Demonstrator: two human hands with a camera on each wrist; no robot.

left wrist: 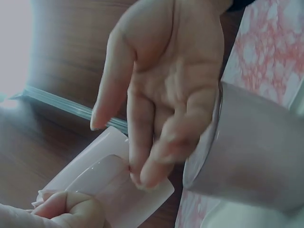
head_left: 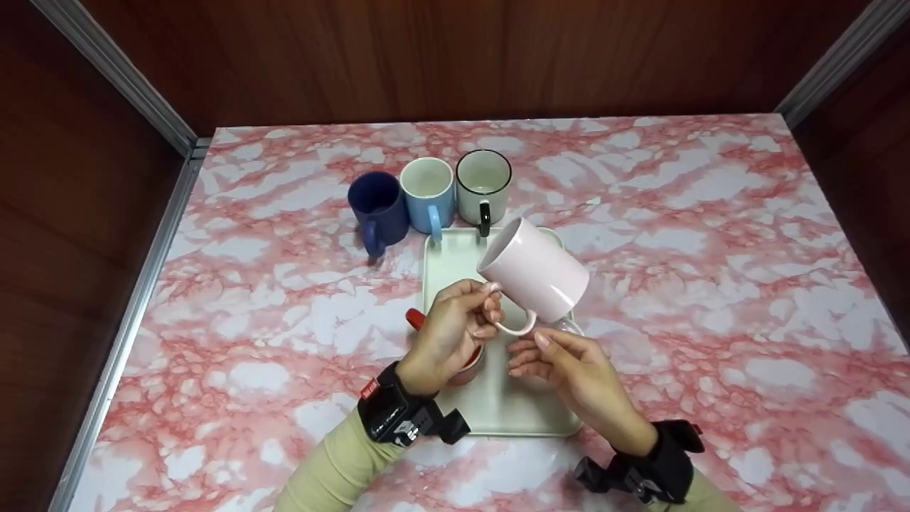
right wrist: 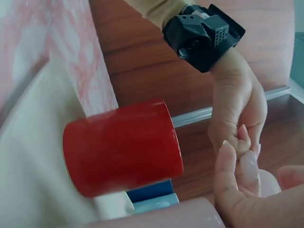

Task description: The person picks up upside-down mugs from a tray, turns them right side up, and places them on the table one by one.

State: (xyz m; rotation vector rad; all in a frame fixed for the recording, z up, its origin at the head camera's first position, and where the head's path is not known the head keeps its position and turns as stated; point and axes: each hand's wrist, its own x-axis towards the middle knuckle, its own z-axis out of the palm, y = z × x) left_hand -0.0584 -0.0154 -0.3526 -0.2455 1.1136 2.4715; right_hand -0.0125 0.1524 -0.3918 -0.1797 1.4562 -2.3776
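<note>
A light pink mug (head_left: pixel 537 270) is held tilted above the tray, its mouth toward the upper left and its handle toward me. My left hand (head_left: pixel 455 327) pinches that handle between thumb and fingers. My right hand (head_left: pixel 579 370) is just below the mug, fingers extended and fingertips right at the lower end of the handle. Under the left wrist stands a red mug (right wrist: pixel 121 147), mostly covered by the hand in the head view. Behind the pink mug, the rim of a translucent mug (head_left: pixel 572 326) shows; its wall (left wrist: pixel 256 152) appears large in the left wrist view.
A pale rectangular tray (head_left: pixel 526 416) lies on the red-and-white marbled table (head_left: pixel 711 284). Along its far end stand a dark blue mug (head_left: pixel 387 217), a light blue mug (head_left: pixel 430 203) and a white mug with black rim (head_left: pixel 483 186). Brown panels (head_left: pixel 462 57) enclose the table.
</note>
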